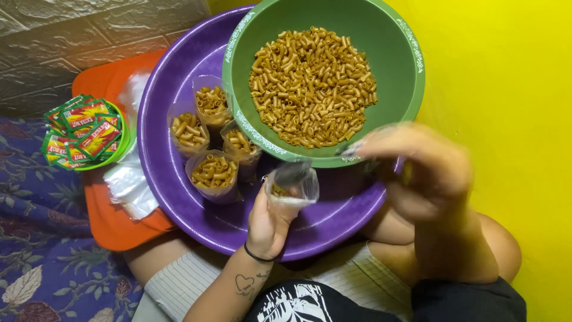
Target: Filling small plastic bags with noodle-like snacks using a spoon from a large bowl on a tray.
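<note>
A small clear plastic bag (pixel 292 183), mouth open and upward with a few fried macaroni pieces inside, sits over the purple basin (pixel 179 197). The left hand (pixel 269 222) wraps its fingers around the bag's lower part. The right hand (pixel 417 170) is motion-blurred just beside the bag's mouth; its finger spread cannot be told. Four filled bags (pixel 214 173) stand in the basin beside the green bowl (pixel 405 71) of macaroni (pixel 313 86).

Blue floral bedding (pixel 42 250) under an orange tray (pixel 110 223), beside it a purple basin (pixel 179 197).
</note>
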